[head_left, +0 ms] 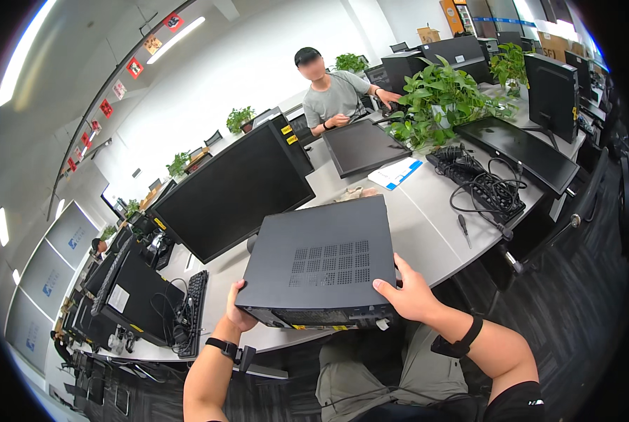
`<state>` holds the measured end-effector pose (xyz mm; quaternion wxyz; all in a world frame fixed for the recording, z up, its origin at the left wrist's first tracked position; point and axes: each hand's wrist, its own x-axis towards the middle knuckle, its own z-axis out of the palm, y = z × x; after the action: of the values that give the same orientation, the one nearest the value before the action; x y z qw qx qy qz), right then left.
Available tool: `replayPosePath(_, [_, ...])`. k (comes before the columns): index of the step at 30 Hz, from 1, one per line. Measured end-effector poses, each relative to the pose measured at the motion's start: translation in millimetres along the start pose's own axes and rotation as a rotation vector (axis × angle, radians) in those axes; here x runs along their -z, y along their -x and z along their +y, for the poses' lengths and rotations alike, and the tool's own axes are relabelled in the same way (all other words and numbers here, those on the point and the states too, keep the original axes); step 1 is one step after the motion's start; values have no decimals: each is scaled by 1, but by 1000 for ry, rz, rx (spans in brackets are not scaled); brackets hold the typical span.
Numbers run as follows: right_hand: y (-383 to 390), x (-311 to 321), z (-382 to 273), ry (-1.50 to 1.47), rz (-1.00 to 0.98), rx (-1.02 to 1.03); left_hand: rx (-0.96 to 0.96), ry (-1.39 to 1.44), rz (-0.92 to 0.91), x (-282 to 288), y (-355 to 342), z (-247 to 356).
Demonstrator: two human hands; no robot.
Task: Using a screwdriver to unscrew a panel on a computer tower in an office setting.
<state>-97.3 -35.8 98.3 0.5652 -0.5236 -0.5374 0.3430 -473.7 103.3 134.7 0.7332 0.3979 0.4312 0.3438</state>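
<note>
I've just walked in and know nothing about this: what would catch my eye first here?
Probably the big black computer case in the middle, gripped at its near corners by the left hand and the right hand. Next, the large dark monitor behind it to the left, and the bright green leafy plant at the far right of the desk.

Beneath the desktop computer case [321,235], fingers of the left hand [239,309] and right hand [414,294] are hidden; it also blocks the foot of the widescreen monitor [234,193]. Legs of the co-worker [332,102] are concealed beyond the far edge of the table [430,225]. Toward its left end, print on the white label [119,298] is too small to read.
</note>
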Motion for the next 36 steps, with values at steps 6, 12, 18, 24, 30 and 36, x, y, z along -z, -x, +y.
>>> replayPosePath(6, [-3, -8, 5, 53, 3, 5, -37, 33, -51, 13, -5, -14])
replayPosePath(12, [-3, -10, -2, 88, -29, -38, -18, 31, -55, 21, -8, -22])
replayPosePath(18, [-3, -14, -12, 72, -34, -55, -17, 32, -28, 24, -10, -24])
replayPosePath(24, [-4, -12, -13, -5, -40, -49, -12, 61, -81, 21, -8, -24])
replayPosePath(30, [-5, 4, -14, -4, -49, -54, -75, 83, -54, 7, 7, -32])
replayPosePath(36, [-1, 25, -24, 10, -199, -5, -109, 75, 50, -7, 24, -31])
